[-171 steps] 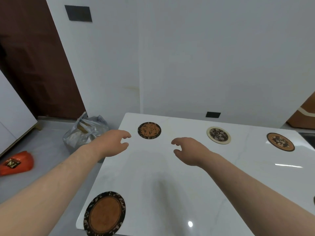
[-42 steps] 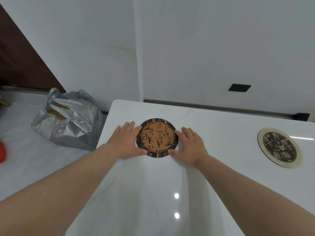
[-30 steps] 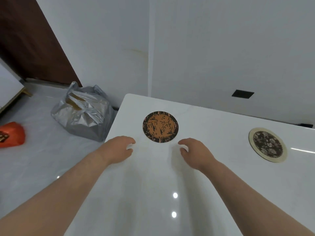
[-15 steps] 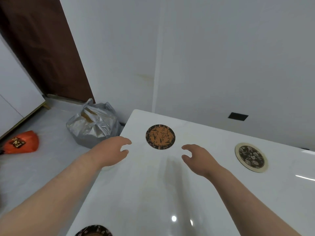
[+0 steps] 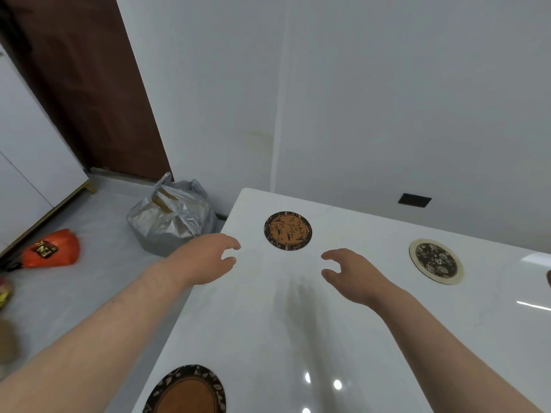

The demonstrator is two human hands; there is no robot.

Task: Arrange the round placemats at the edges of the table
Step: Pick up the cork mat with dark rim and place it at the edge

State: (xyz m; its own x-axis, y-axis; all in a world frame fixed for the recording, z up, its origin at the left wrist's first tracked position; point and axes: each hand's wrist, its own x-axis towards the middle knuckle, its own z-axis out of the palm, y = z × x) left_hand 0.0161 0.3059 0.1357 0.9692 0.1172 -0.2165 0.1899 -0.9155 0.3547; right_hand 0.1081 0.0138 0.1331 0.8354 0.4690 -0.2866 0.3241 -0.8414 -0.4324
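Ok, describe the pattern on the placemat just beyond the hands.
Placemat: orange centre, dark twig-like markings, black rim. Head view.

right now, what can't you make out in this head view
Head view only:
Large brown placemat: near part cut off by the bottom edge.
Dark sliver at the right edge: cut off, cannot tell what it is.
Silver bag: contents mostly hidden by its own plastic.
Orange bag label: too small to read.
Table: near and right ends out of frame.

1. The left hand (image 5: 208,259) is bare; its forearm is bare too, as far as the view reaches.
2. The right hand (image 5: 354,275) and its forearm are bare likewise.
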